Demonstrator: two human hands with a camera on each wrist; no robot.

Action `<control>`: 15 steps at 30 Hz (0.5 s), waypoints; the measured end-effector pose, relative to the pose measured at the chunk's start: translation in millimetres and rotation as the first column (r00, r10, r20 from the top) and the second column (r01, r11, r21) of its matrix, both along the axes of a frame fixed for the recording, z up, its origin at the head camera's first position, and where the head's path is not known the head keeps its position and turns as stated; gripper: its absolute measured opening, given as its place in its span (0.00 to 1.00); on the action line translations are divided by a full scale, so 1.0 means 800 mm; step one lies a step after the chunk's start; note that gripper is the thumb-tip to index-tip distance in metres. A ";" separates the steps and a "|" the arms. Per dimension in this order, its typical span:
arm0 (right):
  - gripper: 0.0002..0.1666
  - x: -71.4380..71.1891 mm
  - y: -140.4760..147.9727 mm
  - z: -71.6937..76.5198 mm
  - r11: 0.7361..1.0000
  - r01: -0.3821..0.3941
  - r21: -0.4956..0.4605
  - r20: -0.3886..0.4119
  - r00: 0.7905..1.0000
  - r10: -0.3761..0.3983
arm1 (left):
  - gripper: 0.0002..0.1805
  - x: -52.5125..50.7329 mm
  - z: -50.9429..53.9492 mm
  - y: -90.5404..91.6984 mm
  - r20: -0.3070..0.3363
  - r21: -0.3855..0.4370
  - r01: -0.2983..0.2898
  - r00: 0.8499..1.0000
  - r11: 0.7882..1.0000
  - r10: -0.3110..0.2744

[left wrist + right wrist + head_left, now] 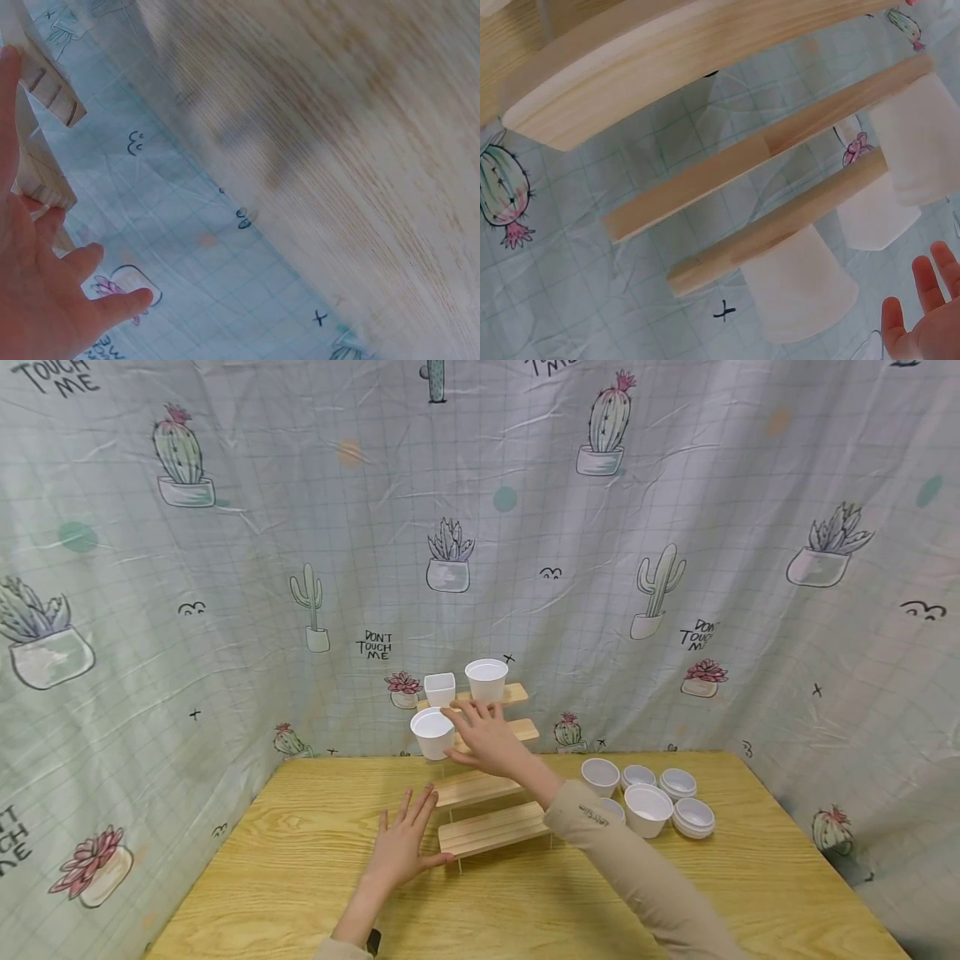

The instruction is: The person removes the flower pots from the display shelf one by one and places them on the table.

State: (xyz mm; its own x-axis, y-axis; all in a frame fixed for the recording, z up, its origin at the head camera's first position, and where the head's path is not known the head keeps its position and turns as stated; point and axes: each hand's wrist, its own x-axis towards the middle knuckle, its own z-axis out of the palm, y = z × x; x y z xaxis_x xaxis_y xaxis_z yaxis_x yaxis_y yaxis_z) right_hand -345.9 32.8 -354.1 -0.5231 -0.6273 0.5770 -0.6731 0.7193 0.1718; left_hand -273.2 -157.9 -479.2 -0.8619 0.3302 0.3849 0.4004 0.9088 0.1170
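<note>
A tiered wooden display stand (491, 831) stands on the table. Its top step holds a small square white cup (439, 688) and a round white cup (487, 681); another round white cup (432, 735) sits at the left end of the step below. Close to that cup is my right hand (483, 739), fingers spread; the right wrist view shows the hand (930, 326) apart from the cup (919, 142). My left hand (401, 843) rests along the stand's left side, fingers extended. In the left wrist view its fingers (52, 225) meet the step ends (45, 180).
Right of the stand, several white cups and bowls (648, 810) are grouped on the wooden table (300, 860); my right forearm hides part of one. A cactus-print curtain (360, 543) hangs behind and at both sides.
</note>
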 end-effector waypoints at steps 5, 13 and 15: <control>0.36 -0.003 -0.012 0.002 0.999 0.018 0.037 0.004 1.000 -0.019 | 0.54 0.002 0.000 0.000 -0.003 0.015 0.009 1.000 1.000 -0.009; 0.35 -0.006 -0.028 0.007 0.998 0.031 0.053 -0.010 0.999 -0.031 | 0.53 0.003 0.002 0.001 -0.014 0.017 0.013 1.000 1.000 -0.013; 0.34 -0.007 -0.032 0.008 0.998 0.037 0.052 0.004 0.999 -0.037 | 0.53 0.003 0.003 0.002 -0.007 0.021 0.015 1.000 1.000 -0.015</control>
